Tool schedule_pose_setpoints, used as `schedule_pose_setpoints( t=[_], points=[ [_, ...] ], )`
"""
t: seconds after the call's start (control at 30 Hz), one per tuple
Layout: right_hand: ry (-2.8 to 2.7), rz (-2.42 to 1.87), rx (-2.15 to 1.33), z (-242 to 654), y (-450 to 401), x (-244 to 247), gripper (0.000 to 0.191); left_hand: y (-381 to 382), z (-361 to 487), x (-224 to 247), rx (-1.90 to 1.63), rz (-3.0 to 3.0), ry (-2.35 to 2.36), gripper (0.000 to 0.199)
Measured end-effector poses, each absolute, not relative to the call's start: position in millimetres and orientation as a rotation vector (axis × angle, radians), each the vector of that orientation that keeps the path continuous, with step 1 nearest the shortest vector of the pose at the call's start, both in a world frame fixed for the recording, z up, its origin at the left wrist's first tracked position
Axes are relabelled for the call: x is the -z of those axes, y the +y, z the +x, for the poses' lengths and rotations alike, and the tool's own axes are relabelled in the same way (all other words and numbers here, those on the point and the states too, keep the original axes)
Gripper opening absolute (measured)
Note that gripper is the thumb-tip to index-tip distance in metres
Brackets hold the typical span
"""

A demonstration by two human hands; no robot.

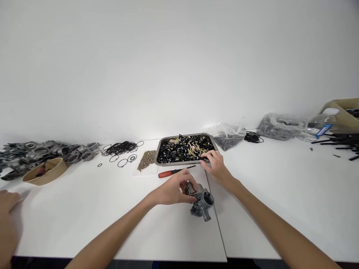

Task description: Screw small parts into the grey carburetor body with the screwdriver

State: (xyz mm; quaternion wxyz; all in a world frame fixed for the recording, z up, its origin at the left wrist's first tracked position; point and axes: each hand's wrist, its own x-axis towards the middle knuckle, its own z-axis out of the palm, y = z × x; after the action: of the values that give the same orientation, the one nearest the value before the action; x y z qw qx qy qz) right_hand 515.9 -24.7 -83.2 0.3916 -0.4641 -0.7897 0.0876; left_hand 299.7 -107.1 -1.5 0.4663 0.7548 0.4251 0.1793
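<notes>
My left hand (179, 188) is wrapped over a grey metal carburetor (202, 201), its round bore facing right and toward me, just above or on the table. My right hand (215, 164) reaches over the front right corner of a metal tray (185, 163), fingers bent and closed together at a dark part by the rim; the fingertips are partly hidden. Small black parts (171, 151) and brass-coloured pieces (193, 149) fill the tray. Between the tray and my left hand lies a red-handled screwdriver (165, 174).
Left of the tray are small brass fittings (147, 160), black rubber rings (122, 148), an oval container (46, 175) and piled grey castings (42, 151). Plastic bags (224, 134), a clear bottle (321, 125) and black tubes (342, 140) sit rightward. Another person's hand (8, 201) rests far left.
</notes>
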Motion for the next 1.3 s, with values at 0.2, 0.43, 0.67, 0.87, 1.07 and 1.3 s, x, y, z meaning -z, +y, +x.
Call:
schedule_pose_setpoints(
  t=[0.2,0.43,0.67,0.87,1.07,1.3],
  points=[
    [-1.978,-1.23,-0.252,521,-23,77,0.021,-86,290,35,-0.517,1.607,0.799,0.036],
    [-2.012,-1.326,-0.335,526,-5,54,0.021,-74,264,47,-0.705,1.41,0.827,0.041],
    [-2.141,-1.408,-0.299,495,56,30,0.019,-60,258,69,-0.813,1.297,0.838,0.024],
    [-2.234,-1.337,-0.269,473,74,47,0.027,-61,258,71,-0.785,1.282,0.866,0.021],
    [-2.221,-1.311,-0.303,479,79,49,0.011,-59,257,70,-0.758,1.27,0.889,0.02],
    [-2.231,-1.245,-0.407,483,81,40,0.009,-59,257,70,-0.741,1.29,0.901,0.021]
  ],
)
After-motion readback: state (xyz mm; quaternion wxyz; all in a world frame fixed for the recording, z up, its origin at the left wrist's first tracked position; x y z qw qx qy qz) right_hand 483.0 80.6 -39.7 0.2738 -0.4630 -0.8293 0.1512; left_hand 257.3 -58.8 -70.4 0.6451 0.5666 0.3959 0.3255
